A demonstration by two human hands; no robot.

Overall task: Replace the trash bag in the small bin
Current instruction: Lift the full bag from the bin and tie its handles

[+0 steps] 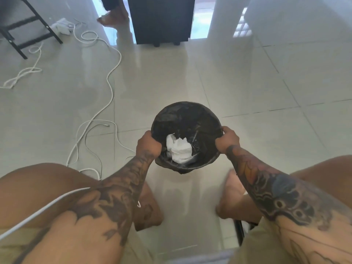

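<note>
While seated, both hands on bin (187, 119) rim, opposite sides. Left hand (148, 144) grip closed over near-left rim, pinching black bag (190, 115) edge against it; right hand (227, 139) grip closed the same way on right rim. Probably placed so to peel the bag's folded-over edge off the rim evenly, or to steady the bin first; cannot tell which. Bin on floor (247, 82) between bare feet, centre of view, tilted slightly toward the person. Old bag not yet out, lining the bin, crumpled white paper (179, 149) at bottom. Wire mesh of bin wall visible inside near the paper, so bag possibly slipped or torn there; hard to say. Judged stage: very start, old bag removal not yet done, no new bag in view.

Around: white cable (112, 73) snaking over floor at left, one run passing near left knee and over left thigh; well apart from bin but could snag a foot. Power strip (62, 25) far left by black frame (24, 33). Dark cabinet (162, 18) straight ahead, well apart. Another person's bare foot (112, 18) beside the cabinet. Nothing blocking a lift straight up. Glossy tiles, likely slippery; bin may slide if bag tugged one-handed.
</note>
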